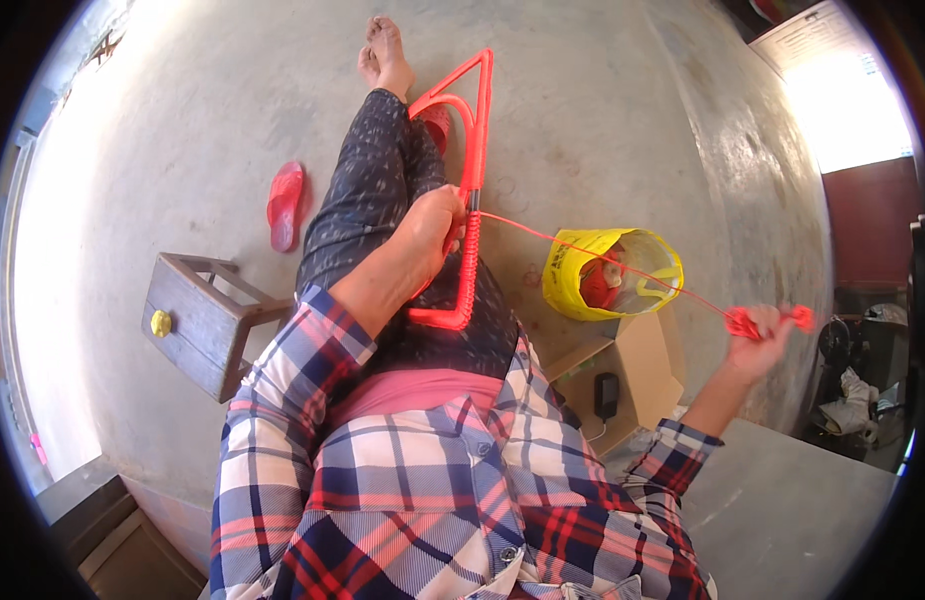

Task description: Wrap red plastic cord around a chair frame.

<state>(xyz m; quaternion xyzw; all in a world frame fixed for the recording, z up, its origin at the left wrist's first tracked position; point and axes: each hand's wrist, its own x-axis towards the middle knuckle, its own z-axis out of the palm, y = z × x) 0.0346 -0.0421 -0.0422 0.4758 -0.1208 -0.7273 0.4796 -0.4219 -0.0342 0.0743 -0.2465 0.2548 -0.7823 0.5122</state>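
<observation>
My left hand (427, 228) is closed around one side of a red angular frame (482, 120) with a curved inner bar, held above my legs. Red cord is wound in tight coils (470, 270) along the frame's near part, and a short dark section shows just above them. From there a single red cord (592, 253) runs out to the right in a nearly straight line. It reaches a small red cord bundle (744, 323), which my right hand (760, 347) grips in a closed fist, far out to the right.
Below the cord stands a yellow bag (557, 285) with red material inside. An open cardboard box (654, 355) with a black adapter (606, 395) is beside my right hip. On the left are a wooden stool (197, 325) bearing a small yellow lump (161, 323), and a red slipper (285, 207).
</observation>
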